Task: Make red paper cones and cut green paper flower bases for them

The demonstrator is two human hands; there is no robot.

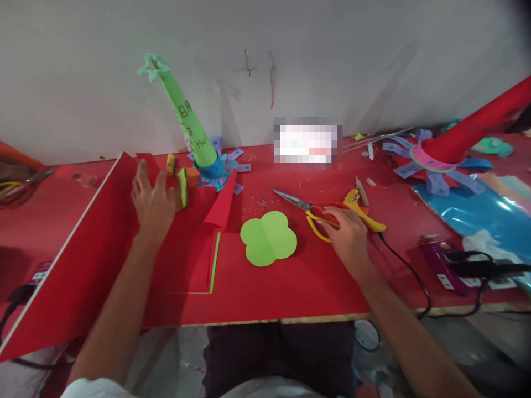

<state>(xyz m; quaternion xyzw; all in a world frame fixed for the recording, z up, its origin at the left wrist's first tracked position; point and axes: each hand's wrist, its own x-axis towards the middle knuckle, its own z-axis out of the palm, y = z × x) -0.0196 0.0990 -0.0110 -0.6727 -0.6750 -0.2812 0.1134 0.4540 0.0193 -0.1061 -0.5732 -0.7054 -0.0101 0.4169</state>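
Observation:
My left hand (153,204), fingers spread, is over red paper (182,249) on the left of the table. By its fingertips are a folded red paper piece (148,166) and a small yellow-green object (181,190); whether it touches them I cannot tell. My right hand (348,235) is closed around the handles of scissors (298,202), their blades pointing left. A green four-lobed paper shape (269,239) with a middle crease lies between my hands. Just beyond the scissors handles is a yellow glue gun (363,213).
A green paper cone (186,119) with a star top stands at the back. A red cone (477,130) leans at the right. A large red board (70,271) stands tilted at left. A purple power strip (446,268) with cables sits near the right front edge.

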